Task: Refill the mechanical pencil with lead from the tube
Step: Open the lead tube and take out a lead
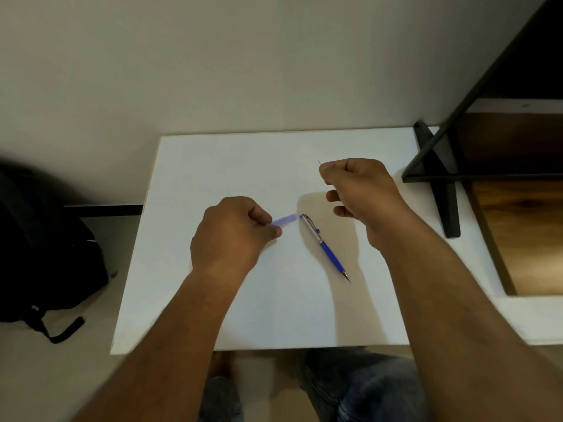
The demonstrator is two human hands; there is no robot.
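Observation:
A blue and silver mechanical pencil (324, 247) lies on the white table (213, 166), its tip pointing toward the near right. My left hand (233, 233) pinches one end of a pale blue translucent lead tube (285, 220), whose free end points right, close to the pencil's cap end. My right hand (358, 194) hovers above and behind the pencil, thumb and forefinger closed on a thin dark lead (319, 162) that sticks up from the fingertips.
A black metal stand (438, 178) rests on the table's far right corner beside a wooden shelf (524, 226). A black backpack (45, 245) sits on the floor to the left. A wall rises behind the table.

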